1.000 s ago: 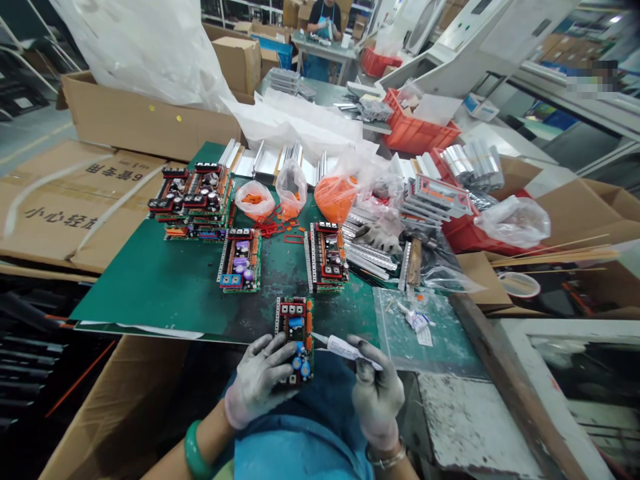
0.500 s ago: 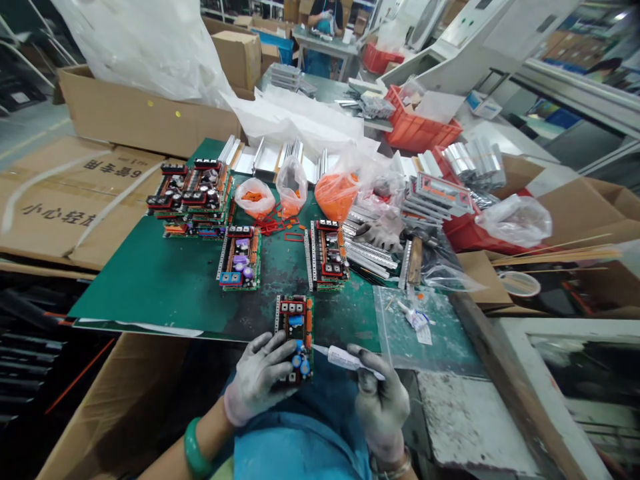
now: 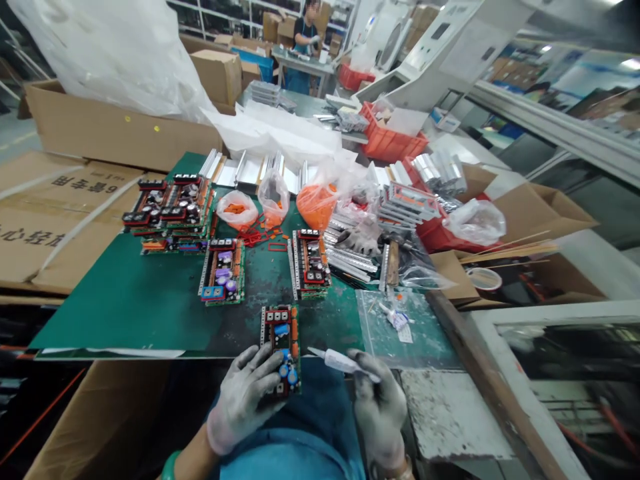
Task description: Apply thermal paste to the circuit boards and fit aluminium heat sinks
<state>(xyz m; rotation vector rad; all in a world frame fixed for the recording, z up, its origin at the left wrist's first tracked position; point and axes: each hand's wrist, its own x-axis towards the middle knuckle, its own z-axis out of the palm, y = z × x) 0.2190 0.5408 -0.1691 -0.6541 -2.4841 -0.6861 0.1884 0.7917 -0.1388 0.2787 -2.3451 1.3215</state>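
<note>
one camera, worn on the person's head, gives the single view: it looks forward and down over the person's lap (image 3: 310,427) and out across the green bench (image 3: 155,303). the left hand (image 3: 250,397) and right hand (image 3: 379,400) are close to it, low in the view; the bench spreads at middle range, and a co-worker (image 3: 303,39) shows far off, near the top.

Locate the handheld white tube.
In the head view, low and right of centre, the white tube is in the right hand, its tip pointing toward the circuit board under the left hand.
</note>
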